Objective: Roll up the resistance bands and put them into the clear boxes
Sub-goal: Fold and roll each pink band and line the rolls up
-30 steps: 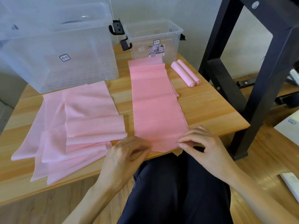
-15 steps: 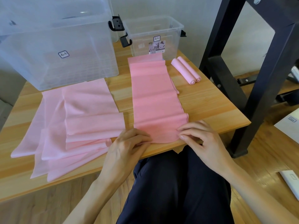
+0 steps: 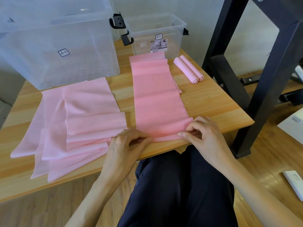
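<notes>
A long pink resistance band (image 3: 155, 99) lies flat down the middle of the wooden table (image 3: 213, 102), its far end touching the small clear box (image 3: 155, 33). My left hand (image 3: 126, 145) and my right hand (image 3: 201, 130) pinch the band's near end at its two corners, where a first narrow fold is turned over. Two rolled pink bands (image 3: 188, 69) lie side by side to the right of the flat band. A loose pile of several flat pink bands (image 3: 78, 122) covers the table's left half. A large clear box (image 3: 55, 40) stands at the back left.
A black metal frame (image 3: 255, 66) stands close against the table's right edge. White flat objects (image 3: 293, 182) lie on the floor at right. My dark-trousered lap (image 3: 180, 185) sits under the table's near edge. Black latches (image 3: 119, 22) stick out between the two boxes.
The band's near end, which hung at the table edge, has been drawn up and folded over. Both hands have shifted slightly forward onto that fold.
</notes>
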{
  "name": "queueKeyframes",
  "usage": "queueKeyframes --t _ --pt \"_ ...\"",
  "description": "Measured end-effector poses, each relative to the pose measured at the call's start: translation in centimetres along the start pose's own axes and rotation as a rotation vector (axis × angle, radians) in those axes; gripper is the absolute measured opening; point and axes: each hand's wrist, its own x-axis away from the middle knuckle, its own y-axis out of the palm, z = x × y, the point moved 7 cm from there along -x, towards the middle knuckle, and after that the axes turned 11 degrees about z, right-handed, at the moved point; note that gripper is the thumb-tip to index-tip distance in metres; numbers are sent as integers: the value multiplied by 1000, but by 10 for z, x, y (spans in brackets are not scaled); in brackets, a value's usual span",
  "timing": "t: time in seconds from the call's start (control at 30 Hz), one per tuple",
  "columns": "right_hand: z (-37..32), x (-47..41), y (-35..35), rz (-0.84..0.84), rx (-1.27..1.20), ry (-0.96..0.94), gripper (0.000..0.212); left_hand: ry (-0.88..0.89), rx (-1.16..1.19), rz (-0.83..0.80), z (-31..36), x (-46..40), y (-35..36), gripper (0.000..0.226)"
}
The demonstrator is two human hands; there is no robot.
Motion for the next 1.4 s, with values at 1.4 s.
queueKeyframes --t 1.4 --pt "-8 -2 -1 -71 43 -74 34 153 -192 -40 4 -3 4 7"
